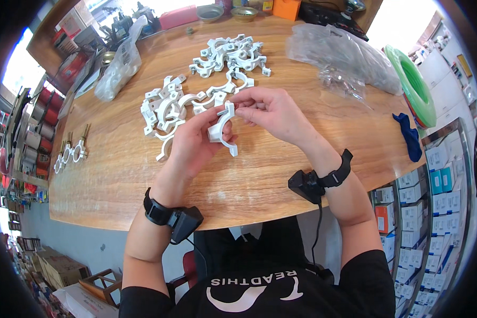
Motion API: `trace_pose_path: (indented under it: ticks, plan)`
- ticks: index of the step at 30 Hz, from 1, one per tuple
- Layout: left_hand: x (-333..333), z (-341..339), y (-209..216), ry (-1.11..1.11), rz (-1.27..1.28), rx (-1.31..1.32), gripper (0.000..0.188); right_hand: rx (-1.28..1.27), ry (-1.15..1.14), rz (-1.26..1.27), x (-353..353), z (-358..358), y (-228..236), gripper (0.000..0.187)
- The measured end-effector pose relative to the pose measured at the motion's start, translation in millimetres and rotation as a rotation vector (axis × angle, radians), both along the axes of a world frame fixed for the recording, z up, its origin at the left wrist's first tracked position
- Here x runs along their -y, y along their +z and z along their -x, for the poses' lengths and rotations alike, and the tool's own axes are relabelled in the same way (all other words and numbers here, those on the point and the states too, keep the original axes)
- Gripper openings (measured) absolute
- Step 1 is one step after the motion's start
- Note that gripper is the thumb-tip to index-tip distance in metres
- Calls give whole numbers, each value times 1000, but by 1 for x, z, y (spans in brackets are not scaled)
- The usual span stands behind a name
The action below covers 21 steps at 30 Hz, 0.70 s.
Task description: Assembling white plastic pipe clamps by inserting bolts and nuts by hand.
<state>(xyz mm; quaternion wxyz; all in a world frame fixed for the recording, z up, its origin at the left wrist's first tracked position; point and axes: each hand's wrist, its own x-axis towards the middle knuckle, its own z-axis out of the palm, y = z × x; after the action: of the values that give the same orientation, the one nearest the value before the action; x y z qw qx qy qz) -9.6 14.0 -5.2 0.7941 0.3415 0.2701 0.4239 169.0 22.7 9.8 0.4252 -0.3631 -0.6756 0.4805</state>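
Note:
My left hand (pixel 192 142) is closed around a white plastic pipe clamp half (pixel 222 129), a curved piece with flat ears, held above the table. A small metal screw (pixel 225 112) shows at its upper ear. Right beside that ear, my right hand (pixel 274 115) is pinched; whatever lies between its fingertips is hidden. Just left of and beyond my left hand is a loose pile of white clamp halves (pixel 167 112). Farther back lies another heap of white clamp pieces (pixel 229 54) with metal screws in them. A few more clamp pieces (pixel 217 91) lie between the two piles.
Several ring-shaped clamps (pixel 79 152) with long brass-coloured screws lie at the table's left. Clear plastic bags (pixel 344 55) and a dark blue cloth (pixel 406 137) are on the right, by a green coil (pixel 411 79). A plastic bag (pixel 123 69) and metal bowls (pixel 210 12) stand farther back.

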Motion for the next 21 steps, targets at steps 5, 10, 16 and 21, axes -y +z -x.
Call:
trace_pose_path:
  ticks: [5, 10, 16, 21]
  plan:
    - [3, -2, 3, 21, 5, -15, 24, 27, -21, 10, 2, 1, 2, 23]
    - [1, 1, -3, 26, 25, -30, 19, 30, -25, -15, 4, 7, 0, 20]
    - [2, -1, -3, 126, 85, -47, 20, 447, -338, -658, 0, -2, -5, 13]
    - [-4, 1, 0, 191, -6, -12, 32, 789, -465, -250, -33, -49, -14, 13]
